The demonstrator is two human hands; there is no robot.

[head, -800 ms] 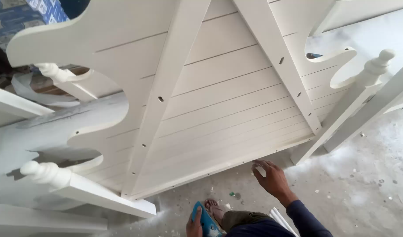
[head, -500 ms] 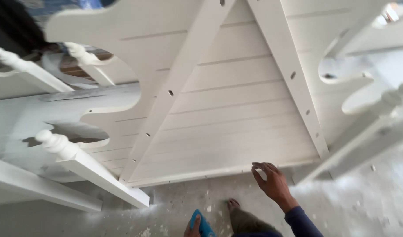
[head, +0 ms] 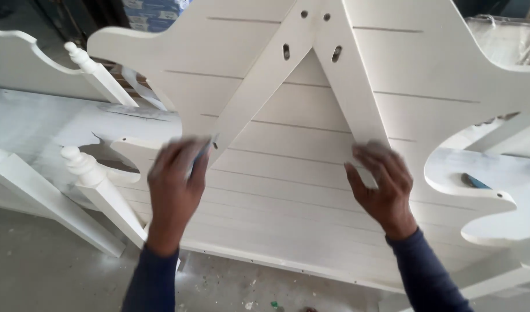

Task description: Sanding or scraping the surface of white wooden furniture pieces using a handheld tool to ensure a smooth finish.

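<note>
As two braces (head: pixel 259 86) cross, perhaps two hands (head: pixel 175 185)

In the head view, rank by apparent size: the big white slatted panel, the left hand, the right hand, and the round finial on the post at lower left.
1. White slatted panel, by far the largest.
2-3. Left hand and right hand: look about alike, so not ranked.
4. Round finial, smallest, though its distance from the camera differs.

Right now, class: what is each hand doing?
Left hand: on the left brace, seemingly gripping something thin and blurred.
Right hand: open, resting on the right brace.
</note>
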